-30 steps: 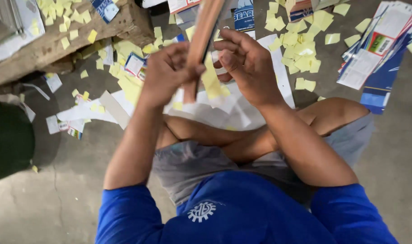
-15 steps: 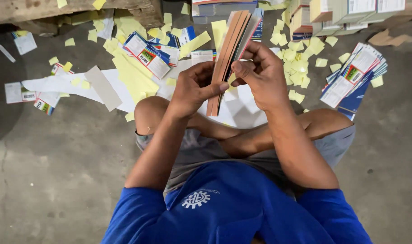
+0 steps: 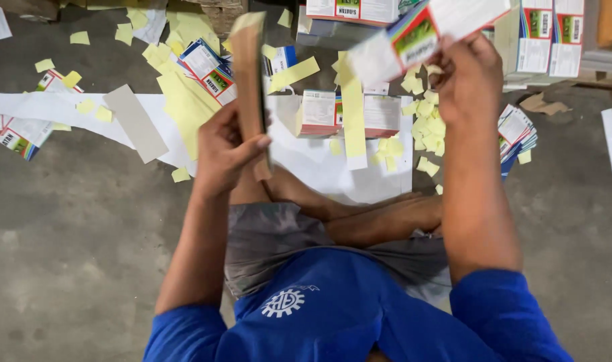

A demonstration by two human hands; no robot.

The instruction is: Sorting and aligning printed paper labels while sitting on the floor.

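Bare grey concrete floor (image 3: 71,255), littered with paper, seen from above; the person sits cross-legged on it in a blue shirt and grey shorts.

Left hand (image 3: 225,151) is clamped around the lower part of a tall stack of brown cardboard sheets (image 3: 249,74), held on edge and nearly upright, thumb pressed against the stack's right face. The stack rises above the left knee, its top edge close to the upper frame.

Right hand (image 3: 470,80) is raised well apart from the left, up and to the right. Its fingers grip a printed white card (image 3: 426,33) with a green and red panel, tilted, its left end pointing toward the stack. The two hands do not touch.

Between and just beyond the hands: a long yellow paper strip (image 3: 351,110) lies over a white sheet (image 3: 359,177) spread before the knees. Two printed cartons (image 3: 349,112) sit side by side on that sheet. Small yellow paper scraps (image 3: 426,124) cluster below the right hand.

Left of the stack: a grey cardboard piece (image 3: 135,123) lies slantwise on white paper, with loose printed cards (image 3: 208,67) and more yellow slips around it.

Far right: a fanned pile of printed cards (image 3: 517,131) on the floor, and stacked white boxes (image 3: 544,37) at the top edge.
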